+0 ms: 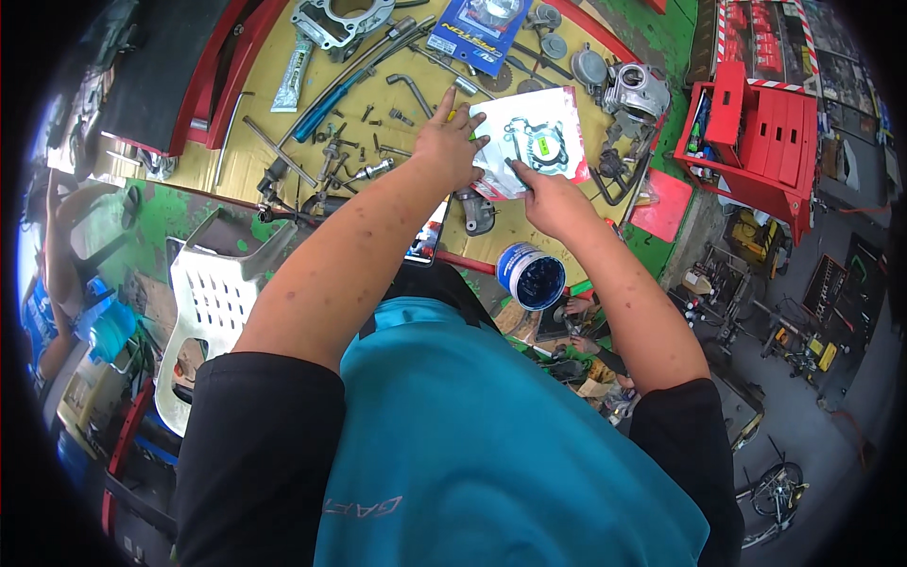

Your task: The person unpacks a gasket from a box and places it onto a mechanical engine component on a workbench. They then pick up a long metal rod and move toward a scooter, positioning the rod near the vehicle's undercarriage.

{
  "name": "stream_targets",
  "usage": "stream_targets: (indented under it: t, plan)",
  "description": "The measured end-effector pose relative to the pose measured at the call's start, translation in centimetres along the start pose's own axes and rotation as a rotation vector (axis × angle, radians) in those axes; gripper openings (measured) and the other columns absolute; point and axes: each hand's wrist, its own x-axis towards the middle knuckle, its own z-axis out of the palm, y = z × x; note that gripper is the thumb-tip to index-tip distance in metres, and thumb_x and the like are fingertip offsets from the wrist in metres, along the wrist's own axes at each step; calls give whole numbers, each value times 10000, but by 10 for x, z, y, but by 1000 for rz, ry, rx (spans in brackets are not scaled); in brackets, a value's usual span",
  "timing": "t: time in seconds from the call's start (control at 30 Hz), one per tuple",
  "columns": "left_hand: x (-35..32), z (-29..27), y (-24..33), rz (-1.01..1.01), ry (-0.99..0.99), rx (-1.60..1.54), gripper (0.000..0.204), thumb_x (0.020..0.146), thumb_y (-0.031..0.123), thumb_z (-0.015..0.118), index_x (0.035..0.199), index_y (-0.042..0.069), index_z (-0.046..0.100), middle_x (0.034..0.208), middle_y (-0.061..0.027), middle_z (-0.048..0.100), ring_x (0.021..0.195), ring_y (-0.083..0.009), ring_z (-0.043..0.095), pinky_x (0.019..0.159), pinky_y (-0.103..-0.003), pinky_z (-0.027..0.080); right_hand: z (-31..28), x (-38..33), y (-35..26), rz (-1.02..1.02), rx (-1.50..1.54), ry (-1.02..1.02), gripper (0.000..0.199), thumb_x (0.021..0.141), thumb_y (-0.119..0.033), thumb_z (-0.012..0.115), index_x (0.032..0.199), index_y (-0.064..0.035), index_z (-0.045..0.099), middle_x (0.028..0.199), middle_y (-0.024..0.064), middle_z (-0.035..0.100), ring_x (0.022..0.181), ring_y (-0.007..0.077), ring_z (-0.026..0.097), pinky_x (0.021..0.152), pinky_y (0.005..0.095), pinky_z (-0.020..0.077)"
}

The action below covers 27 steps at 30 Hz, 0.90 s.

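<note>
A white, red-edged gasket packet (573,118) lies tilted over the yellow bench top, with a dark gasket (557,163) and a small green label showing on it. My left hand (449,149) rests at its left edge, fingers spread. From the lower edge my right hand (556,200) grips the packet, its index finger lying across the front beside the gasket. Something dark shows at that fingertip, too small to make out. Just below stands an open blue-and-white tub (531,275) with dark blue contents.
Bolts, a socket wrench (408,93), a blue-handled tool (316,115) and a white tube (295,76) lie to the left. Metal engine parts (635,93) and a blue box (479,33) sit farther back. A white plastic chair (219,300) and a red tool cart (751,151) flank the bench.
</note>
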Motion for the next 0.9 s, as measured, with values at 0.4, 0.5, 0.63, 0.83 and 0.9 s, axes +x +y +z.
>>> stream_targets:
  t: [0.4, 0.5, 0.63, 0.83, 0.9]
  plan:
    - [3, -5, 7, -30, -24, 26, 719, 1018, 653, 460, 1629, 275, 426, 1749, -32, 273, 1623, -275, 206, 1277, -636, -128, 18, -31, 17, 7, -59, -22, 606, 918, -79, 558, 1509, -213, 577, 1014, 216, 736, 959, 392, 714, 851, 518, 564]
    - [2, -6, 6, -22, -28, 13, 719, 1016, 654, 468, 1629, 283, 424, 1750, -31, 271, 1622, -275, 207, 1278, -636, -127, 11, -38, 12, -6, -128, -65, 643, 902, -63, 571, 1528, -207, 552, 987, 207, 734, 939, 384, 713, 837, 518, 564]
    - [1, -5, 5, -17, -13, 27, 725, 1011, 656, 481, 1632, 288, 417, 1751, -31, 268, 1621, -276, 210, 1277, -641, -126, 19, -41, 24, -18, -143, -69, 605, 977, -122, 548, 1568, -241, 500, 900, 215, 702, 874, 386, 698, 808, 522, 559]
    - [1, -1, 6, 3, 12, 9, 736, 996, 633, 524, 1633, 278, 416, 1751, -41, 267, 1620, -293, 212, 1278, -661, -91, 37, -50, 39, -55, -54, 61, 616, 983, -132, 568, 1582, -251, 479, 899, 223, 699, 868, 398, 696, 791, 531, 560]
    - [2, 2, 5, 4, 23, -9, 735, 992, 613, 543, 1630, 270, 422, 1750, -47, 268, 1620, -306, 210, 1279, -677, -54, 33, -60, 39, -51, 13, 116, 627, 981, -133, 582, 1587, -255, 470, 911, 235, 700, 872, 412, 695, 794, 536, 556]
